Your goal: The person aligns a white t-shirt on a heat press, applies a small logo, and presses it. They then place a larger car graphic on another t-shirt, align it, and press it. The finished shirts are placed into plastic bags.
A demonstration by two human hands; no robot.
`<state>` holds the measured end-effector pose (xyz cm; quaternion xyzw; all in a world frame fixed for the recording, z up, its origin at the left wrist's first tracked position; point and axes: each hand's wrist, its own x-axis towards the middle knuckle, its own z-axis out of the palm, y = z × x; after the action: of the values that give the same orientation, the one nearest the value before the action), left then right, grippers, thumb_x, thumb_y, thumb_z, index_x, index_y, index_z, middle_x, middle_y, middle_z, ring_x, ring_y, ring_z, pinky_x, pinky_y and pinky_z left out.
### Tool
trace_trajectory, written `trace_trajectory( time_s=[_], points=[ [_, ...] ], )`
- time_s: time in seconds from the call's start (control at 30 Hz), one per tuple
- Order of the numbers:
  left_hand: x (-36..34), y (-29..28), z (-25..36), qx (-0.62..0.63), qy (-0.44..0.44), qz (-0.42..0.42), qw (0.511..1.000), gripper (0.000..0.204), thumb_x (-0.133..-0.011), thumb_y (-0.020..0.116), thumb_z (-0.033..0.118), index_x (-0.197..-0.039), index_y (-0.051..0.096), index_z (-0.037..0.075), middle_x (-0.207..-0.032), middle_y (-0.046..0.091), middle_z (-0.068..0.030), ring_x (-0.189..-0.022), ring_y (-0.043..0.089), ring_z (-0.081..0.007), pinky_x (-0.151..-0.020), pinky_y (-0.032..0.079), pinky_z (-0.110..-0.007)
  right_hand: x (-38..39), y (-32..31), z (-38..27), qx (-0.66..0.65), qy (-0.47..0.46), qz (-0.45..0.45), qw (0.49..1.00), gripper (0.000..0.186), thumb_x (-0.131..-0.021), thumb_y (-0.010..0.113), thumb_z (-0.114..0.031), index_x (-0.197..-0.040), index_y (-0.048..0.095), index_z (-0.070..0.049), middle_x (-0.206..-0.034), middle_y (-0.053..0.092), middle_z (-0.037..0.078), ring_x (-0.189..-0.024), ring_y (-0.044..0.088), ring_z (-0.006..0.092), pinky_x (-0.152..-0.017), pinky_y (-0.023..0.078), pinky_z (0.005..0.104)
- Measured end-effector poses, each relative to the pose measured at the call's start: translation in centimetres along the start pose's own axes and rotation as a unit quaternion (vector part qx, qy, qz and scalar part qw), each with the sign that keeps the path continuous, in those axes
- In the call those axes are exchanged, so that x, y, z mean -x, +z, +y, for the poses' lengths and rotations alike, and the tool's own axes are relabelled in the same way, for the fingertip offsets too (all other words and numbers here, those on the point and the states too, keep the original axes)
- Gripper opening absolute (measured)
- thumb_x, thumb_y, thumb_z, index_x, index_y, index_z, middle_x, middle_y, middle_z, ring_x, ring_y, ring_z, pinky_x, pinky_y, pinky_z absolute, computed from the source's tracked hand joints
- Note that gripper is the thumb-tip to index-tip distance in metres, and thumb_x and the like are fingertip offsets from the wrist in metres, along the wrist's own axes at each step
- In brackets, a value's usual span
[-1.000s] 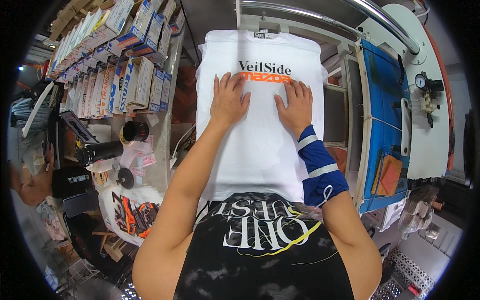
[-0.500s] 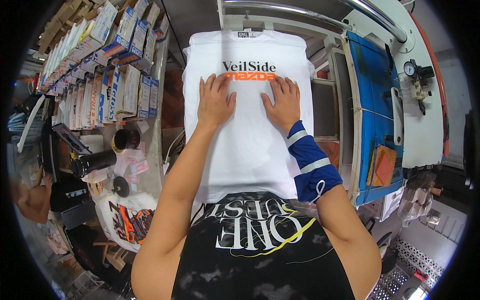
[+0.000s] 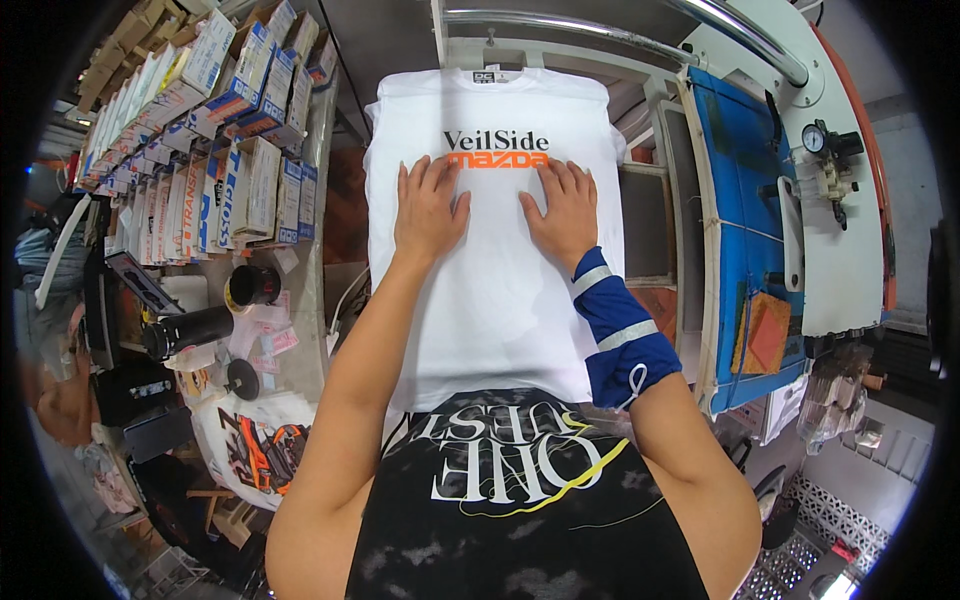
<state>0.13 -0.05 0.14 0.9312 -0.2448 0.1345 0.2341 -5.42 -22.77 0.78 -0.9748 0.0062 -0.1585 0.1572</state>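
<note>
A white T-shirt is spread out in front of me, its neckline with a dark label at the far end. Black and orange lettering crosses its chest. My left hand lies on the fabric with fingers outstretched, the fingertips at the left end of the orday orange line. At the right end, my right hand rests in the same way, fingers spread and thumb out. Neither hand grips anything. A blue sleeve band with pale reflective stripes covers my right forearm.
On the left, cardboard boxes stand in rows beside black cylinders and a printed white cloth. Chrome bars cross behind the shirt. To the right are a blue padded panel and a pressure gauge.
The view has tilted slightly, so the shirt and surroundings appear a little lower. Both hands keep their places at the ends of the orange line.
</note>
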Motion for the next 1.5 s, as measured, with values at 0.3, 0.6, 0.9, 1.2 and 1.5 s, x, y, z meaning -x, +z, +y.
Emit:
trace_trajectory(
  time_s=[0.3,0.6,0.9,1.2,1.5],
  points=[
    [0.1,0.1,-0.2,0.013,-0.003,0.005,1.0,0.05,-0.089,0.068,0.024,-0.134,0.062,0.002,-0.142,0.054,-0.0101,-0.139,0.041,-0.0364,-0.122,0.023,-0.059,-0.1,-0.1,-0.2,0.015,-0.003,0.012,1.0,0.053,-0.093,0.066,-0.036,-0.136,0.059,-0.005,-0.144,0.055,0.014,-0.14,0.041,0.0371,-0.121,0.025,0.0527],
    [0.1,0.1,-0.1,0.009,-0.005,0.002,1.0,0.049,-0.09,0.068,0.025,-0.134,0.061,0.003,-0.141,0.054,-0.0101,-0.139,0.042,-0.0364,-0.122,0.023,-0.059,0.1,0.1,-0.1,0.002,-0.007,0.02,1.0,0.053,-0.093,0.066,-0.037,-0.136,0.059,-0.005,-0.143,0.055,0.014,-0.139,0.042,0.0378,-0.121,0.025,0.0539],
    [0.0,0.2,-0.3,0.009,0.005,0.005,1.0,0.049,-0.09,0.068,0.024,-0.133,0.062,0.002,-0.143,0.054,-0.0094,-0.138,0.043,-0.0369,-0.121,0.025,-0.059,0.2,0.0,0.1,0.007,-0.004,0.009,1.0,0.055,-0.095,0.062,-0.041,-0.137,0.057,-0.005,-0.146,0.053,0.013,-0.142,0.039,0.0363,-0.123,0.021,0.0538],
    [0.0,0.2,-0.3,0.013,0.004,0.007,1.0,0.048,-0.089,0.069,0.023,-0.132,0.063,0.002,-0.141,0.055,-0.0098,-0.137,0.043,-0.037,-0.121,0.025,-0.06,0.0,-0.2,-0.2,0.009,0.006,0.001,1.0,0.054,-0.094,0.065,-0.037,-0.136,0.059,-0.005,-0.144,0.055,0.013,-0.14,0.041,0.0361,-0.123,0.023,0.052],
    [-2.4,0.6,-0.5,-0.028,-0.028,-0.007,0.999,0.039,-0.081,0.074,0.024,-0.118,0.07,0.011,-0.125,0.06,-0.0077,-0.122,0.051,-0.0336,-0.107,0.035,-0.057,-2.6,0.0,0.3,0.038,0.024,-0.003,0.999,0.034,-0.087,0.068,-0.03,-0.113,0.069,-0.009,-0.126,0.062,0.011,-0.125,0.051,0.0359,-0.106,0.037,0.0515]
  ],
)
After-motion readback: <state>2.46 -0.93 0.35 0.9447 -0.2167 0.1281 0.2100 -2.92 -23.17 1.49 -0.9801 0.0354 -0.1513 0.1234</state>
